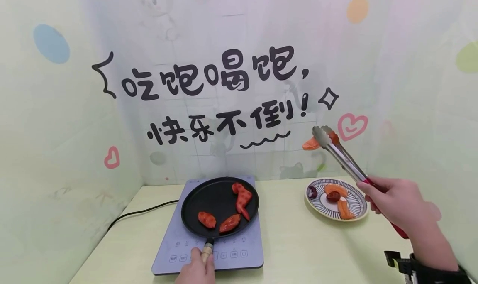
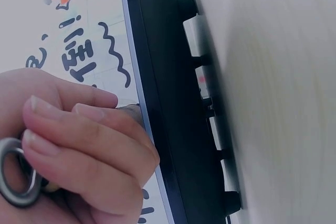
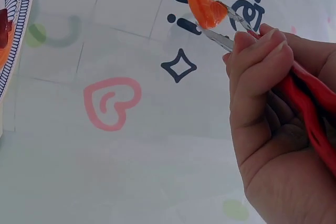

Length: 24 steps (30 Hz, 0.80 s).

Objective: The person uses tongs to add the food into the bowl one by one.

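Observation:
My left hand grips the wooden handle of a black frying pan. In the pan lie a red chicken wing and two smaller reddish-brown meat pieces, one of them a wing piece. At the right, my right hand holds red-handled metal tongs raised above a patterned plate. Pinched in the tongs' tips is a curved orange piece with pale streaks, like salmon or shrimp. The left wrist view shows curled fingers around the handle, with its metal hanging ring sticking out.
Under the pan is a grey-blue induction cooker with touch buttons along its front. Its black cord runs off left. On the plate lie orange slices, a dark red piece and a purple piece. A printed curtain hangs behind.

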Tool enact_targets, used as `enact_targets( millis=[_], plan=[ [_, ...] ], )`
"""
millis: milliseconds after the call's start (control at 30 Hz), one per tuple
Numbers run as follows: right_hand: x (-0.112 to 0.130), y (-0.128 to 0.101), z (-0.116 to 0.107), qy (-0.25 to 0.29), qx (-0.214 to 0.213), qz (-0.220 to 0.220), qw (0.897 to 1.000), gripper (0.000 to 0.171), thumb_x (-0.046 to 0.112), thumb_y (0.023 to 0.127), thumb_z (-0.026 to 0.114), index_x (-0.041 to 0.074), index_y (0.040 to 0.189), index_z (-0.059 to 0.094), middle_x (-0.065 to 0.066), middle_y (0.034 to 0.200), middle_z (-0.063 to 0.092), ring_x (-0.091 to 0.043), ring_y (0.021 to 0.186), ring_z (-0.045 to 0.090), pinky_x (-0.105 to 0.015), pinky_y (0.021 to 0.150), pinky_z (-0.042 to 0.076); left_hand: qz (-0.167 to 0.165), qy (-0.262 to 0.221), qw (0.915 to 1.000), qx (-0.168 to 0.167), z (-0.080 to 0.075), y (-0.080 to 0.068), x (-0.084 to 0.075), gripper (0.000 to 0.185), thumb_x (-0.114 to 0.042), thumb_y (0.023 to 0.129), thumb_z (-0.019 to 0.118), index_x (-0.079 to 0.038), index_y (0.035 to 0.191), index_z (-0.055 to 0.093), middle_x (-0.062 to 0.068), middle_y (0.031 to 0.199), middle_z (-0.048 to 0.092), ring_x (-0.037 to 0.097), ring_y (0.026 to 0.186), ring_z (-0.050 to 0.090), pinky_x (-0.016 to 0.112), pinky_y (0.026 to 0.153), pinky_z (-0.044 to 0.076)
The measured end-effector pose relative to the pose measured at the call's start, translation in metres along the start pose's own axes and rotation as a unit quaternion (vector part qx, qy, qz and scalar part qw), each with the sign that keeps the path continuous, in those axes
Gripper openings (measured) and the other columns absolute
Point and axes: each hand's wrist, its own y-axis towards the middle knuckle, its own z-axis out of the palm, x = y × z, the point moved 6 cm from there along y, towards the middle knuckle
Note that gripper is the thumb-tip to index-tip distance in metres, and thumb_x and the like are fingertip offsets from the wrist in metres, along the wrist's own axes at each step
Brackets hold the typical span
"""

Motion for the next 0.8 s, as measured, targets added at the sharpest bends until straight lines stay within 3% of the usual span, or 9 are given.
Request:
enact_targets(
  millis=[333, 600, 800],
  plan=[
    [0.03, -0.003, 0.006, -0.013, -0.1, -0.103, 0.99, 0.031, 0.029, 0.087, 0.075, 0.002, 0.102, 0.075, 0.002, 0.059, 0.062, -0.001, 0.05, 0.047, -0.021, 0.048, 0.038, -0.01, 0.005, 0.9999, -0.004, -0.002, 0.0, 0.0, 0.033, -0.033, 0.097, 0.054, -0.002, 0.099, 0.043, 0.007, 0.059, 0.046, 0.022, 0.049, 0.045, 0.033, 0.049, 0.031],
    [0.056, -0.009, 0.023, 0.01, -0.108, -0.166, 0.98, 0.009, 0.023, 0.084, 0.078, 0.015, 0.089, 0.075, 0.011, 0.057, 0.057, 0.002, 0.047, 0.04, -0.018, 0.045, 0.032, -0.017, 0.011, 0.9998, 0.003, 0.0, 0.002, 0.002, 0.033, -0.034, 0.098, 0.054, -0.002, 0.1, 0.044, 0.008, 0.06, 0.047, 0.022, 0.05, 0.046, 0.034, 0.049, 0.032],
    [0.084, -0.018, 0.04, 0.013, -0.12, -0.257, 0.959, 0.013, 0.013, 0.078, 0.081, 0.021, 0.084, 0.073, 0.018, 0.055, 0.041, 0.007, 0.049, 0.031, -0.011, 0.046, 0.027, -0.012, 0.007, 0.9999, 0.002, -0.002, -0.001, -0.001, 0.033, -0.034, 0.097, 0.054, -0.002, 0.1, 0.044, 0.008, 0.06, 0.047, 0.022, 0.049, 0.046, 0.033, 0.049, 0.032]
  ],
)
